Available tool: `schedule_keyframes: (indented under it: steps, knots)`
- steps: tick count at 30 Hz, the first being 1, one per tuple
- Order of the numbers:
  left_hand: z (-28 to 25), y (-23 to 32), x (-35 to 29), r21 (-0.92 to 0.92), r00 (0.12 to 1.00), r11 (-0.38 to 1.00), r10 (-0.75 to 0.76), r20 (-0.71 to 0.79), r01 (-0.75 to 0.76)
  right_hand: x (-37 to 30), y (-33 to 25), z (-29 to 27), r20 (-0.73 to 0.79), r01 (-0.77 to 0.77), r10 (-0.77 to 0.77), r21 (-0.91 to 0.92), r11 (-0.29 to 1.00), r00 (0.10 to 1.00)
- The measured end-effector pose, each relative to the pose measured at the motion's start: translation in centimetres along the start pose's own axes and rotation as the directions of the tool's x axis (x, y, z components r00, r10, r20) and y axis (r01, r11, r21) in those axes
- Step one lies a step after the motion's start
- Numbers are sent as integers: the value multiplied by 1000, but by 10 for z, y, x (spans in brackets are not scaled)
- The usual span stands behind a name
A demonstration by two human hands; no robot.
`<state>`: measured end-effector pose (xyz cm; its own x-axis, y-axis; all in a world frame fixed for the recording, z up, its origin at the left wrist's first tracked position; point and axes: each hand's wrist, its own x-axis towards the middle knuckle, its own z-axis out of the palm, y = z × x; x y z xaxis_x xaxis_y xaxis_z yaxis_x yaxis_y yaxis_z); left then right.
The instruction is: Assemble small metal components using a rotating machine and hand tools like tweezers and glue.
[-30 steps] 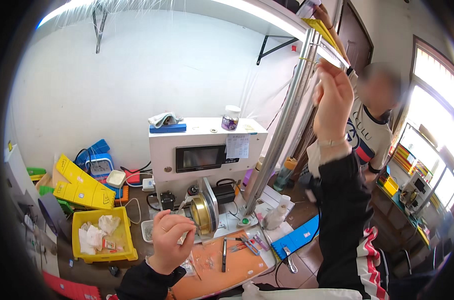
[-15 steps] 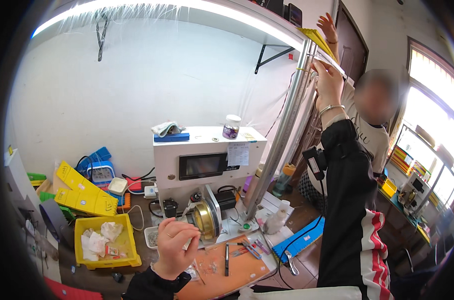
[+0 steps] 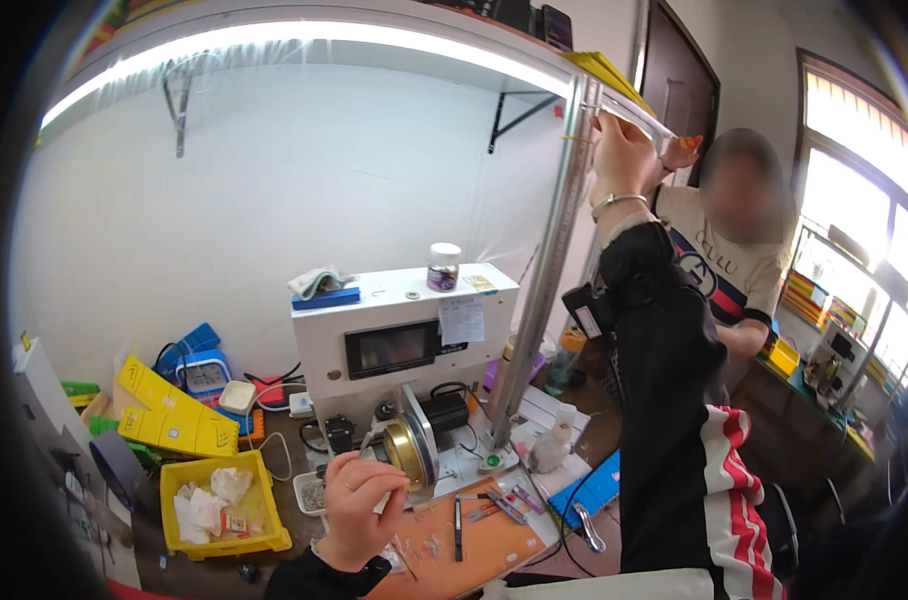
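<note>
My right hand point(image 3: 622, 155) is raised high beside the upper end of a metal post point(image 3: 548, 260). Its thumb and fingers are closed near the post, and whatever they pinch is too small to make out. A thin yellow band point(image 3: 575, 139) crosses the post close to the fingertips. Lower down, my left hand point(image 3: 362, 508) hovers in front of a brass-coloured drum point(image 3: 404, 452) on a white bench machine point(image 3: 319, 350). Its thumb and forefinger are pressed together, and I cannot tell what is between them. Under it lies an orange work mat point(image 3: 504, 560) with tweezers and small tools.
A yellow bin point(image 3: 224, 548) holding crumpled white paper stands at the left, with yellow folded boards point(image 3: 179, 415) behind it. On the machine are a lidded jar point(image 3: 444, 268) and a cloth point(image 3: 319, 281). A white bottle point(image 3: 554, 445) stands right of the post. A co-worker point(image 3: 739, 270) is beyond my right arm.
The co-worker's raised hand has come down to beside my right hand. My view has shifted, and my hands keep nearly the same places and closed poses.
</note>
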<state>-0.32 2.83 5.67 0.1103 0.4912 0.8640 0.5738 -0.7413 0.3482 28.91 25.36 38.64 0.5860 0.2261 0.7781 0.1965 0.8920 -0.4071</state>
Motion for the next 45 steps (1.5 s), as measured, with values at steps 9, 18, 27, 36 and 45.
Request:
schedule_keyframes:
  steps: [9, 18, 27, 36, 45]
  knots:
    - [16, 9, 7, -84, 1000, 996, -31, 0, 31, -208, -55, -113, 720, 149, -2, -141, 979, 694]
    - [25, 23, 1, -275, 962, 922, -249, 115, 272, -322, -57, -179, 840, 310, -103, -80, 947, 532]
    - [37, 29, -5, -257, 937, 902, -320, 140, 346, -330, -57, -195, 840, 329, -95, -103, 939, 535]
    - [40, 30, -13, -234, 932, 904, -336, 133, 359, -344, -54, -204, 840, 274, -32, -141, 951, 541]
    - [38, 31, -17, -184, 948, 933, -287, 136, 309, -353, -53, -210, 859, 343, -85, -109, 933, 505]
